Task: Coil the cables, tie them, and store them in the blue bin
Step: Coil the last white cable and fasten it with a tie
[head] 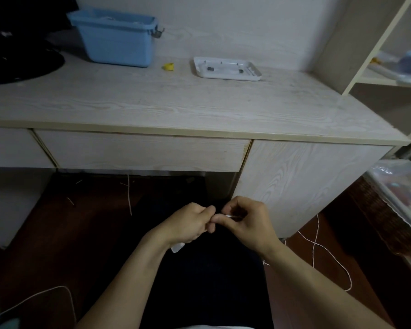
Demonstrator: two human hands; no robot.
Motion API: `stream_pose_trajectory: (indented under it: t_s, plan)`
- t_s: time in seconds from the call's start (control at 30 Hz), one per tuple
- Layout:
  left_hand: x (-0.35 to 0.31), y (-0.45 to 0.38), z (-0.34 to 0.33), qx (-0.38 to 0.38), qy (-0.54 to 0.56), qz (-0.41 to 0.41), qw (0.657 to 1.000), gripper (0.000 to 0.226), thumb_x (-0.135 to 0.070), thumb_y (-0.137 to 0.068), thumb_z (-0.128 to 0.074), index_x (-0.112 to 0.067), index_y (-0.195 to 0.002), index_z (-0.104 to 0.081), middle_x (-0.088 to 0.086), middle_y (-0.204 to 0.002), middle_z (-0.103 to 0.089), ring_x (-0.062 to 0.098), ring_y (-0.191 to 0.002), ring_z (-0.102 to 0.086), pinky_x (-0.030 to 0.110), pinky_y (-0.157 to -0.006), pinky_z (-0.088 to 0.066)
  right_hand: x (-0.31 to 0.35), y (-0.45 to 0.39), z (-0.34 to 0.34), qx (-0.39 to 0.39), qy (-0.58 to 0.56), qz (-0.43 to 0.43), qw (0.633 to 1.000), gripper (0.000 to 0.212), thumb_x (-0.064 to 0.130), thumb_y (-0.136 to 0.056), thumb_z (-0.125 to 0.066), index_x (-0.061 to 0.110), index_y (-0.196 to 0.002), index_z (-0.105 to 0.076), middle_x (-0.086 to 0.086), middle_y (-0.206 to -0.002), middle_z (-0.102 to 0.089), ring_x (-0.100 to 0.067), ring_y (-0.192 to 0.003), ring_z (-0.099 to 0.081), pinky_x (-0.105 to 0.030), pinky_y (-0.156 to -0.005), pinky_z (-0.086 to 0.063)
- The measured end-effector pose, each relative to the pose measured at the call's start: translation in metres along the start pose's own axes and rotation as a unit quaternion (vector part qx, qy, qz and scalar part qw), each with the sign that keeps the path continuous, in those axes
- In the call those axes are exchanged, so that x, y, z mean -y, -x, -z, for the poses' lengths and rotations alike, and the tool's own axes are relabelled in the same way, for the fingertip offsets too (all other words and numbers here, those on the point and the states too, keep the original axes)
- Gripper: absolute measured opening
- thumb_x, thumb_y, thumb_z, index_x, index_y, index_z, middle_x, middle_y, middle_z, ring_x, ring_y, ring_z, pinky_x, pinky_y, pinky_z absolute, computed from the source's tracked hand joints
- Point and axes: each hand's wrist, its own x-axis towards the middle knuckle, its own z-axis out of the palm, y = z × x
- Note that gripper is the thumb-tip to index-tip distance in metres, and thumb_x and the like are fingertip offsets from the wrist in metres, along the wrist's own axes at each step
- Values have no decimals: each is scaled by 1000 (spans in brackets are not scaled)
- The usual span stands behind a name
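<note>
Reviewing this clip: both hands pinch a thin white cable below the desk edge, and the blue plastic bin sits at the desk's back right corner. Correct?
Not quite. The head view shows the blue plastic bin at the back left of the pale wooden desk; both hands, left and right, do pinch the thin white cable.

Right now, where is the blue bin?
The blue bin sits at the desk's far left, against the wall, left of the small yellow thing.
</note>
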Motion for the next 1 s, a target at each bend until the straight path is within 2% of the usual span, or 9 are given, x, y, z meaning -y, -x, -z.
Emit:
stream_pose_trajectory:
  t_s: [0.1,0.2,0.27,0.4,0.47,0.6,0.73,0.83,1.0]
  plan:
    - [4,2,5,0,66,-1,998,47,-40,-105,-37,-16,-65,-44,-3,-48,-26,8,-39,-17,22,-39,-13,0,-3,2,5,-13,-18,1000,26,44,-77,-77,19,-76,-69,7,-68,-67,-10,-62,-64,-25,-57,-52]
    - [5,1,7,-28,228,-9,973,48,-37,-105,-38,-21,-59,-38,-4,-48,-21,7,-38,-15,24,-40,-9,2,-4,3,8,-9,-26,1000,28,43,-85,-69,16,-76,-69,9,-59,-62,-5,-53,-55,-20,-50,-42]
    - [4,-2,10,-51,370,-9,927,48,-35,-104,-38,-22,-58,-38,-7,-45,-18,7,-35,-14,24,-39,-8,2,-3,6,5,-8,-26,1000,28,40,-90,-64,15,-80,-70,7,-60,-62,-6,-53,-56,-21,-49,-42]
    - [9,-8,25,-124,591,-70,794,44,-34,-102,-35,-19,-62,-44,-9,-44,-20,7,-33,-17,24,-37,-14,-6,-7,12,-10,-31,-81,996,16,27,-94,-66,18,-82,-69,14,-58,-62,-2,-52,-54,-16,-51,-41]
    - [12,-8,32,-165,628,-106,753,42,-34,-102,-34,-17,-67,-47,-8,-47,-22,7,-37,-19,23,-39,-20,-12,-9,14,0,-22,-107,994,11,22,-94,-68,17,-83,-66,19,-53,-57,0,-49,-49,-12,-50,-36]
    - [10,-6,40,-208,660,-132,710,30,-33,-98,-41,-13,-77,-50,-6,-56,-28,10,-48,-25,26,-56,-28,-17,-8,16,22,2,-127,992,10,17,-92,-67,19,-84,-62,15,-56,-58,-1,-49,-48,-16,-48,-39]
    - [12,-4,38,-222,697,-140,667,33,-35,-100,-37,-11,-83,-51,-2,-63,-36,12,-54,-30,29,-68,-32,-14,-5,11,132,73,-77,985,7,23,-94,-65,26,-88,-64,6,-73,-65,-5,-62,-59,-18,-58,-46]
    - [14,-6,37,-241,697,-142,660,27,-20,-103,-29,-14,-83,-46,-2,-64,-38,12,-53,-34,29,-68,-36,-9,0,3,245,125,-26,961,5,24,-95,-64,22,-95,-69,13,-84,-66,0,-75,-62,-13,-68,-47]
    - [17,-16,26,-258,607,-140,738,24,-10,-105,-35,-11,-88,-51,0,-71,-51,11,-59,-51,31,-75,-48,-2,6,-8,323,120,31,938,12,27,-96,-63,19,-98,-72,8,-101,-61,-6,-87,-62,-19,-81,-52]
